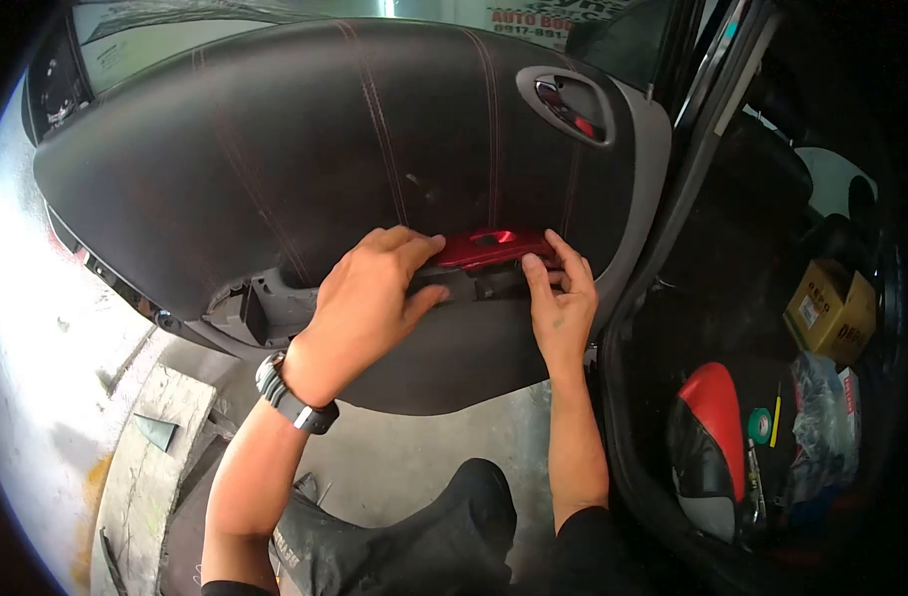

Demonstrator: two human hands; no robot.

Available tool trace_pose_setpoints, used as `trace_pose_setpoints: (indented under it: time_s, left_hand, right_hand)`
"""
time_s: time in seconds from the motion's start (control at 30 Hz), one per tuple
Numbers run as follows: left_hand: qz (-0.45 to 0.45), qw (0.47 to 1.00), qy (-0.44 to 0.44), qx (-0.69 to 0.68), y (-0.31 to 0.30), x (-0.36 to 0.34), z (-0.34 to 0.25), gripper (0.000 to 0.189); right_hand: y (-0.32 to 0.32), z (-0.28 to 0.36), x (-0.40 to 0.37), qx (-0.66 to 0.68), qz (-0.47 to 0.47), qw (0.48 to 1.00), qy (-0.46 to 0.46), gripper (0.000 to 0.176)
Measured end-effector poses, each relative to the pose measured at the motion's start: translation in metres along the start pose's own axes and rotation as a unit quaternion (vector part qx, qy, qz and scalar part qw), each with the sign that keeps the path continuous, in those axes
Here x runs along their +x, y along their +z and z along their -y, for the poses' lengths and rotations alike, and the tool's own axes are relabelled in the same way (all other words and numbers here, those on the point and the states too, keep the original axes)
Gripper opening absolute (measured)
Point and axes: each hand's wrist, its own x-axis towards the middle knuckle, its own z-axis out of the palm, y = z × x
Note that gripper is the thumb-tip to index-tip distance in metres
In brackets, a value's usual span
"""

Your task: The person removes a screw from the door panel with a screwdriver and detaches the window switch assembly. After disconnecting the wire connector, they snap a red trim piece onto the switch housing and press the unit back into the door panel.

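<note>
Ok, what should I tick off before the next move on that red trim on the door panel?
1. Hold of the left hand on the red trim: ok, fingers above and thumb below its left end.
2. Contact of the right hand: ok, fingers stretched against the trim's right end.
3. Seating of the trim in the door panel: cannot tell, the hands cover the joins.
4. Fasteners under the trim: cannot tell, hidden.
5. Trim level along the panel: not ok, it tilts a little, right end higher.
</note>
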Motion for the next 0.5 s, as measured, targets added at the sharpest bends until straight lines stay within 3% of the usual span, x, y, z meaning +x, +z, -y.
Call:
trace_pose_setpoints:
  time_s: [0.3, 0.4, 0.5]
  left_hand:
    - [0.013, 0.998, -0.02, -0.06, 0.003, -0.001, 0.01, 0.037]
    - [0.007, 0.999, -0.006, -0.034, 0.005, -0.003, 0.012, 0.031]
    - [-0.002, 1.0, -0.008, -0.008, 0.007, -0.003, 0.01, 0.027]
  right_hand:
    - [-0.003, -0.002, -0.001, -0.033, 0.006, 0.999, 0.016, 0.045]
    - [-0.001, -0.014, -0.005, -0.16, -0.009, 0.983, -0.085, 0.043]
    - [0.0, -0.004, -0.005, -0.169, 0.024, 0.978, -0.119, 0.047]
